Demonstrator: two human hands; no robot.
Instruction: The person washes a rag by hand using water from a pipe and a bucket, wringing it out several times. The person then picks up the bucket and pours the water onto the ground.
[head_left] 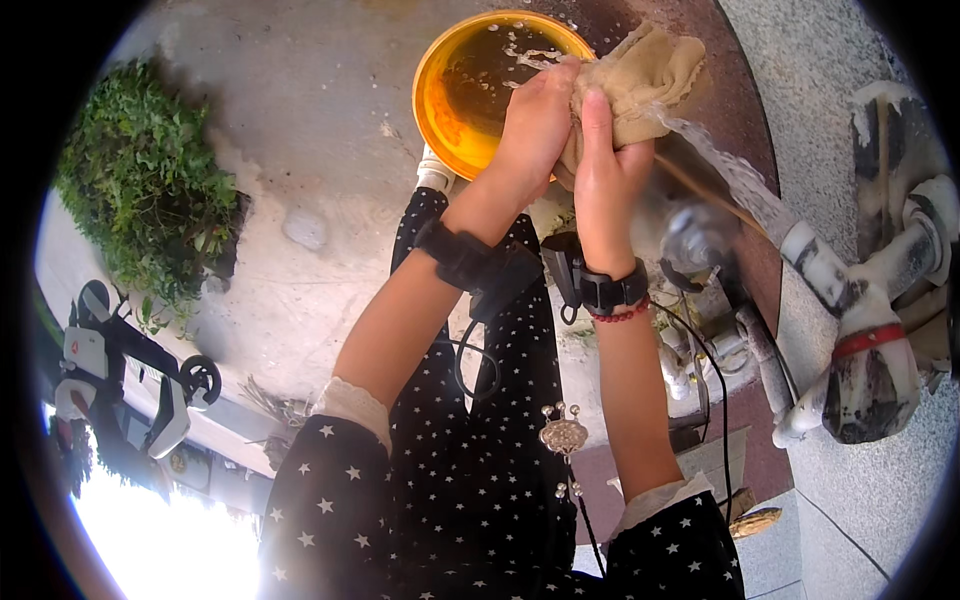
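A wet beige cloth [640,85] is bunched up between my two hands, over the right rim of a yellow basin [428,95]. My left hand [535,120] is closed on the cloth's left end, with its knuckles over the basin. My right hand [608,165] grips the cloth from below, thumb lying along its front. A stream of water [730,175] runs from a white pipe [812,262] at the right onto the cloth. More water splashes from the left hand's side into the basin, where murky water stands.
Pipe fittings with a red band [868,340] stand along the speckled wall at the right. Leafy green plants [140,190] grow at the left, with a scooter [120,365] nearer. A black cable [722,400] hangs beside my right forearm. Blurred plumbing [700,240] lies below the stream.
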